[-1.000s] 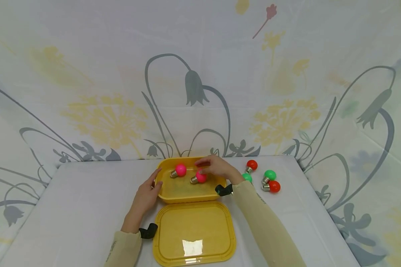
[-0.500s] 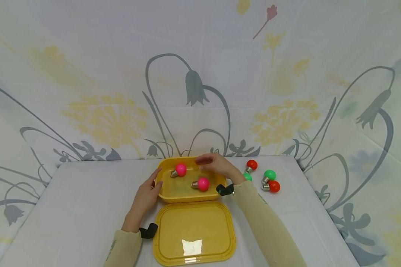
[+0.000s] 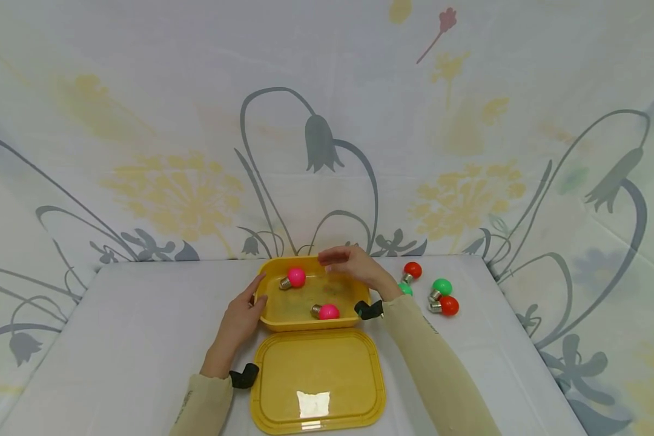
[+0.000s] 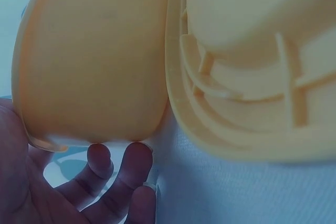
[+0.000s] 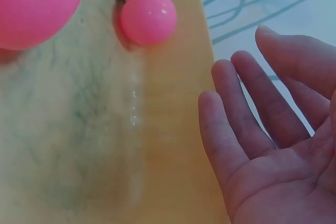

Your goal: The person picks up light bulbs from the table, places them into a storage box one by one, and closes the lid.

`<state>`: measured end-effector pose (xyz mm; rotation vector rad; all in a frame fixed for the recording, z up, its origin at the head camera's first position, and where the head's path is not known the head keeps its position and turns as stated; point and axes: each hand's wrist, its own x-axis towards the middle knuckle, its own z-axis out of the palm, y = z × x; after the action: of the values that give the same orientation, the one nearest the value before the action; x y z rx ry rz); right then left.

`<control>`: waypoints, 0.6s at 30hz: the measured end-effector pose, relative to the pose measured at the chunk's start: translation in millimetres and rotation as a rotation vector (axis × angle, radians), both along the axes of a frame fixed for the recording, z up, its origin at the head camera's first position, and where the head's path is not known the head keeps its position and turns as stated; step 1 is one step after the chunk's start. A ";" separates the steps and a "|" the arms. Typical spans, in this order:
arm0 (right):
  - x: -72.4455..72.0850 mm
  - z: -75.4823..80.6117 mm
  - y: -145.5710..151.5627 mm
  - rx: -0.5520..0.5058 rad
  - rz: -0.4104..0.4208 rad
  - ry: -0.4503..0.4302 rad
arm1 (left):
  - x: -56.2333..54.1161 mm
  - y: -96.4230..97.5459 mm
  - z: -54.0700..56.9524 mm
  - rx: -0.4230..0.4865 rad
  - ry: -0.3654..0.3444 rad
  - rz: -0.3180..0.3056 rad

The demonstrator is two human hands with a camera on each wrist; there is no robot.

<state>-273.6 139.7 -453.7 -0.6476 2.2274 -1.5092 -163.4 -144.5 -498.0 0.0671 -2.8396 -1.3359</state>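
A yellow plastic box (image 3: 283,315) holds two pink light bulbs. One pink bulb (image 3: 296,277) lies at the upper left inside; the other pink bulb (image 3: 329,312) lies by the near wall. My left hand (image 3: 241,316) holds the box's left end, thumb over the rim. In the left wrist view its fingertips (image 4: 137,156) press the outer wall. My right hand (image 3: 356,266) hovers over the back right of the box. The right wrist view shows its palm bare and fingers (image 5: 223,135) loosely bent beside the rim.
A yellow lid (image 3: 318,381) lies flat directly in front of the box. Right of the box are a red bulb (image 3: 412,270), a green bulb (image 3: 406,289) partly behind the wrist, another green bulb (image 3: 442,286) and another red bulb (image 3: 449,306). Behind them hangs a flower-printed cloth (image 3: 327,181).
My right hand has let go of the nearer pink bulb and risen slightly toward the back. That bulb has rolled to the near wall. My left hand keeps its hold.
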 end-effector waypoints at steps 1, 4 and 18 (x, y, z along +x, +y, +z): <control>0.4 1.0 0.1 -0.005 -0.002 0.000 | 0.6 0.1 0.7 0.000 0.000 0.001; 1.0 3.4 1.2 -0.018 0.000 0.001 | 1.0 -0.2 1.3 -0.005 -0.004 -0.003; 10.4 13.3 22.2 -0.003 -0.072 0.035 | 2.4 0.3 3.1 0.008 -0.002 -0.013</control>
<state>-263.2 161.9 -440.4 -0.6049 2.2984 -1.5471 -161.0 -144.2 -494.9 0.0509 -2.8410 -1.3510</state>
